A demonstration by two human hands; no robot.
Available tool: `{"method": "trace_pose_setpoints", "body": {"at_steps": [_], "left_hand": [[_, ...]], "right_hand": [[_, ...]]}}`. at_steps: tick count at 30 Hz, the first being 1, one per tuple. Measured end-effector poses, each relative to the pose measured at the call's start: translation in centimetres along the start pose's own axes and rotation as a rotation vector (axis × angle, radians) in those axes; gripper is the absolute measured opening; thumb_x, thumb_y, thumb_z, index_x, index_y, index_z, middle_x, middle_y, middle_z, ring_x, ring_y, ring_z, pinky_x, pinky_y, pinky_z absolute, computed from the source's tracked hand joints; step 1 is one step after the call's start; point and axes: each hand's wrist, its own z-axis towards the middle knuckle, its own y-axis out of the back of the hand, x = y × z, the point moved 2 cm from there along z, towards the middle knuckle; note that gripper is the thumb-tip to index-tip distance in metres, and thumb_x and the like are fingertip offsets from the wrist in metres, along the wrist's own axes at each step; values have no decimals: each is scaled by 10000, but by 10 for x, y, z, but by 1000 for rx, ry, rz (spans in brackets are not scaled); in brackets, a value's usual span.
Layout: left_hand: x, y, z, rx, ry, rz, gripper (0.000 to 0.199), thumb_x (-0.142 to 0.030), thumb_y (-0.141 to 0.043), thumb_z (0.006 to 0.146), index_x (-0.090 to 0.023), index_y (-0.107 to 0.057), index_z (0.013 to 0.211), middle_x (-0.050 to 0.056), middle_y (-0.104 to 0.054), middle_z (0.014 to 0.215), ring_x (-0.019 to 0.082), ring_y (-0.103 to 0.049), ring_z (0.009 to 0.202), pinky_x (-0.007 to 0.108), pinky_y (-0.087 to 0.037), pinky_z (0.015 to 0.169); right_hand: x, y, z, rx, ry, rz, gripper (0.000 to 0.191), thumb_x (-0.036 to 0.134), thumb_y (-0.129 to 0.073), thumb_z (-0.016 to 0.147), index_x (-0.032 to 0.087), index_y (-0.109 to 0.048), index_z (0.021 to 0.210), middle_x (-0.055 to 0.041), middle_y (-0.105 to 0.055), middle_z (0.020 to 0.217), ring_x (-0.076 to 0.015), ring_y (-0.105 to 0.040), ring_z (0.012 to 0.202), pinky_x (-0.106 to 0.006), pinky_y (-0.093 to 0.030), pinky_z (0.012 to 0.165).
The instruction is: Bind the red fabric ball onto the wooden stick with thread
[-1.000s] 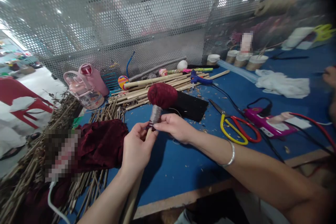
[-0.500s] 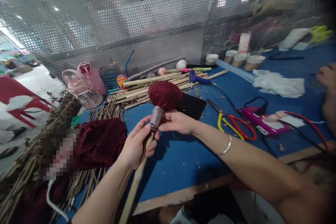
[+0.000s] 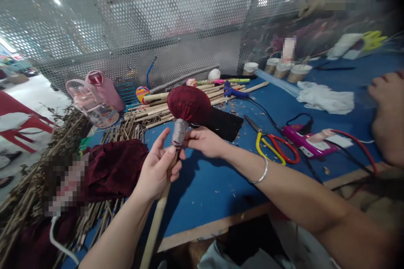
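Observation:
My left hand [image 3: 158, 167] is wrapped round a pale wooden stick [image 3: 157, 216], its thumb and fingers just below the binding and its forefinger raised. On the stick's upper end sits a rounded head covered in gathered maroon cloth [image 3: 189, 104]. Silver-grey thread [image 3: 179, 130] is wound in a thick band round the neck under that head, with a maroon fringe at its lower edge. My right hand [image 3: 203, 141] is pinched closed at the right side of the band, on what looks like the thread's fine loose end, mostly hidden by the fingers.
Scissors [image 3: 268, 143], a blue glue gun [image 3: 233, 91] and a magenta power strip [image 3: 311, 141] lie to the right. Wooden sticks [image 3: 158, 107] lie behind, maroon cloth [image 3: 115, 168] and dried stalks [image 3: 53, 155] at left. Another person's hand [image 3: 389, 92] is at far right.
The view has shifted slightly, so most things sit further left. My left forefinger has lifted away from the band. My right hand stays beside the band, its fingers now slightly higher along it.

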Motion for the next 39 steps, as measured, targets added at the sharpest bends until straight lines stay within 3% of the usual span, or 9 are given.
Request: {"method": "trace_pose_setpoints", "body": {"at_steps": [3,5,9,13,21,26,39], "left_hand": [[1,3,3,-60,10,78,607,-342,-670,735,-171,-370,1234,-23,-574,677,58,-427,413,167,-316,352],[1,6,7,-98,2,127,486,-368,-679,720,-156,-449,1092,-23,-577,684,56,-442,421,173,-324,361],[3,12,13,-160,26,185,337,-386,-673,716,-147,-482,859,-26,-566,658,36,-419,416,168,-321,373],[8,8,13,-94,137,151,327,-385,-664,718,-155,-459,827,-16,-567,656,37,-391,418,158,-294,352],[13,9,10,-14,186,68,296,-380,-642,744,-160,-453,801,0,-576,670,33,-391,427,143,-276,349],[12,9,9,5,198,52,294,-381,-634,748,-173,-432,795,-20,-559,641,26,-372,409,135,-261,349],[11,4,1,-4,143,157,288,-418,-589,766,-196,-408,794,-42,-541,619,31,-346,395,139,-232,340]], "right_hand": [[8,3,-5,25,6,-44,245,318,-550,774,102,-663,801,-35,-645,726,-129,-558,702,-258,-434,732],[18,5,-11,21,25,-206,237,292,-523,804,102,-660,769,-24,-622,678,-107,-527,638,-222,-409,655],[43,6,-22,35,243,-625,227,222,-476,853,117,-667,786,-15,-611,669,-80,-496,600,-188,-346,595],[59,9,-24,15,480,-943,216,206,-467,868,161,-674,823,-22,-622,711,-89,-510,646,-205,-316,605],[76,9,-1,122,629,-1215,310,261,-391,922,202,-680,824,0,-604,701,-94,-494,690,-233,-241,565],[78,2,11,201,634,-1283,285,229,-413,886,213,-683,798,6,-588,683,-91,-459,653,-240,-182,526],[90,-12,14,175,508,-1532,265,160,-426,818,207,-678,751,0,-604,666,-97,-454,592,-262,-128,506]]}}
